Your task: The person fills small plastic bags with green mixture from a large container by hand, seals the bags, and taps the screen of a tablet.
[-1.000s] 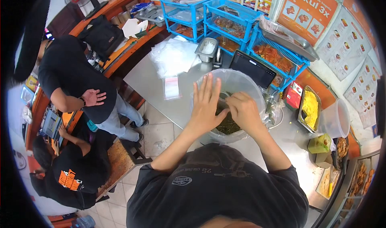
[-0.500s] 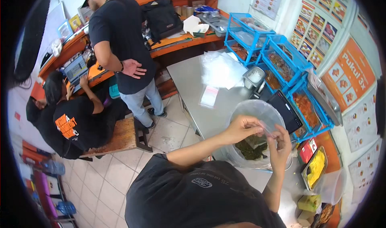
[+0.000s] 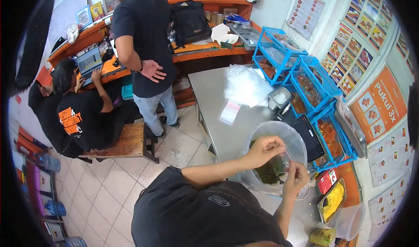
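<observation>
Here we have it: a thin, clear bag (image 3: 286,156) strung between the fingers of both hands, right above the open mouth of a big see-through tub (image 3: 289,130). The left hand (image 3: 264,150) has thumb and forefinger pinched together at the upper end of the film, and just beside it, a little nearer the body, the right hand (image 3: 297,177) pinches the lower end, its other fingers curled in; whether the bag's mouth is parted between them is too faint to tell. Below the fingers, down inside the tub, sits a dark green leafy mass (image 3: 267,173). Now, that bag should weigh next to nothing — limp, filmy, likely to cling to itself and to slip if the fingertips are damp. The best hold, I'd judge, is a light pinch on each side of its edge, the two layers teased apart with the thumbs; a hard tug could stretch or split it. The leaves look soft and moist, likely to clump. Beyond the fingers, on the metal table (image 3: 209,90), lie more small bags (image 3: 230,112) beside a loose pile of clear sheets (image 3: 244,83) — all looking just as flimsy.
</observation>
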A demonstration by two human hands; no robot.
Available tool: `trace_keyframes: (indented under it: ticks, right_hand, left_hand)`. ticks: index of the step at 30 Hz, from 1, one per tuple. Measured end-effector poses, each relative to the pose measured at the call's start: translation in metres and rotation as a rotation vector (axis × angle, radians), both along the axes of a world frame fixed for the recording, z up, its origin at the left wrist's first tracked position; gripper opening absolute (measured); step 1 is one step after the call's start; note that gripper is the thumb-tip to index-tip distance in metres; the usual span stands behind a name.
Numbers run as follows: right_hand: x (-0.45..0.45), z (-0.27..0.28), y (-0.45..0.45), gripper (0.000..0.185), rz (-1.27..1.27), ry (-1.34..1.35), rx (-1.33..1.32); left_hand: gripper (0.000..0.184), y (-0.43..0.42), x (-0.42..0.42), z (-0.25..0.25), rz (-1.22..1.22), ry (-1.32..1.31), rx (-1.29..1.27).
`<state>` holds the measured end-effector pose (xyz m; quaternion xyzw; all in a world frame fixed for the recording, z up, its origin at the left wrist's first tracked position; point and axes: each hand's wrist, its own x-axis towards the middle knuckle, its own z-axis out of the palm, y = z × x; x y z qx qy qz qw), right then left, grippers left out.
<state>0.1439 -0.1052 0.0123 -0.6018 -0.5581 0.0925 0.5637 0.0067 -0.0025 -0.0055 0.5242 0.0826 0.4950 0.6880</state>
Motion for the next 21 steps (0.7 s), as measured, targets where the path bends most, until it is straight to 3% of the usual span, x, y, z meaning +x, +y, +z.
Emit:
trace_keyframes:
  ticks: [3,6,9,12,15,18,19,21]
  right_hand:
    - [-0.001,0.007,0.002,0.005,-0.029,-0.166,0.064]
    - [-0.01,0.02,0.006,0.005,-0.037,-0.287,0.025]
    - [-0.013,0.011,0.008,0.003,-0.064,-0.285,-0.021]
    - [-0.008,0.005,0.007,0.002,-0.055,-0.343,-0.041]
    - [-0.002,0.009,0.003,0.003,-0.02,-0.364,-0.021]
    - [0.034,0.004,-0.008,0.003,-0.017,-0.358,0.04]
    - [0.055,-0.003,-0.013,0.003,-0.017,-0.225,0.035]
    - [0.088,-0.015,-0.022,0.008,-0.026,0.038,0.014]
  left_hand:
    - [0.011,-0.003,-0.001,0.006,0.03,0.044,-0.052]
    - [0.008,0.0,-0.007,0.013,0.165,0.27,0.302]
    - [0.008,-0.008,-0.006,0.014,0.197,0.414,0.416]
    - [0.009,-0.012,-0.005,0.014,0.217,0.398,0.462]
    - [0.008,-0.022,-0.01,0.022,0.23,0.383,0.437]
    - [0.009,-0.004,-0.01,0.018,0.573,0.211,0.453]
    - [0.011,0.006,-0.02,0.029,0.526,0.152,0.221]
    - [0.01,0.014,-0.028,0.036,0.439,0.156,0.138]
